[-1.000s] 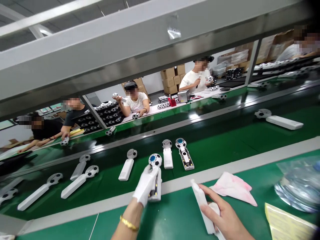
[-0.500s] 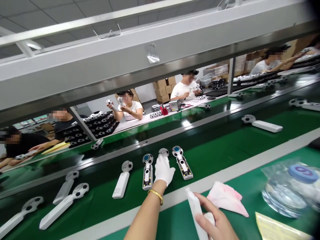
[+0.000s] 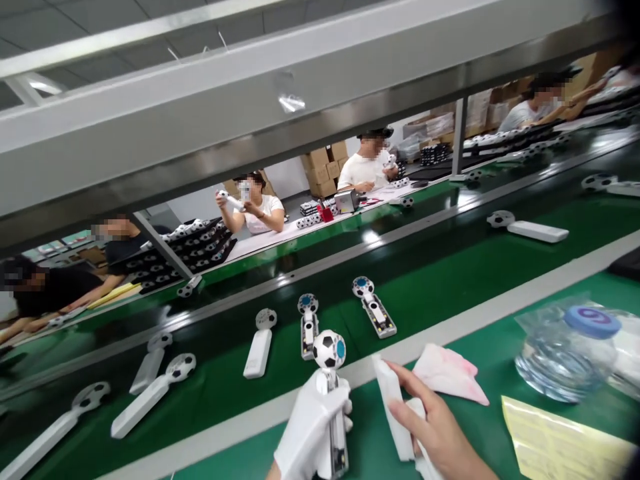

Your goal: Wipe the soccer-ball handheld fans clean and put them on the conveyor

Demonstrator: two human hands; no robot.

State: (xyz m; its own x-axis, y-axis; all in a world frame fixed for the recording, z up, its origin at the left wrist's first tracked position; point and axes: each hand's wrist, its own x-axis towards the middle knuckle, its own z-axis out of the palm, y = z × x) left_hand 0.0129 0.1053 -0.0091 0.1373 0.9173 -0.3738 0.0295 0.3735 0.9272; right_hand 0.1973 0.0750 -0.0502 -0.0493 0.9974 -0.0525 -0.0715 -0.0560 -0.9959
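Note:
My left hand [image 3: 311, 421], in a white glove, is closed around an open football-headed device [image 3: 330, 350]. Its slim body stands upright in my fingers, showing dark inner parts, and a blue disc marks the ball. My bare right hand [image 3: 443, 423] pinches a long white plastic cover [image 3: 391, 403] just to the right of it. A second white piece [image 3: 417, 408] shows under those fingers; its shape is partly hidden. Beyond my hands, two more opened devices [image 3: 309, 328] [image 3: 379, 313] lie face up on the green conveyor belt [image 3: 440, 287].
Several closed white football-headed devices [image 3: 259, 352] lie along the belt. At right are a pink-stained cloth [image 3: 450, 373], a clear bottle with a blue cap [image 3: 565, 360] and a yellow sheet [image 3: 560, 443]. A metal beam [image 3: 225, 160] crosses overhead. Several co-workers sit across the belt.
My left hand has lifted a device off the belt and brought it back toward me, beside my right hand. Pieces on the belt have shifted right. My right hand keeps its hold.

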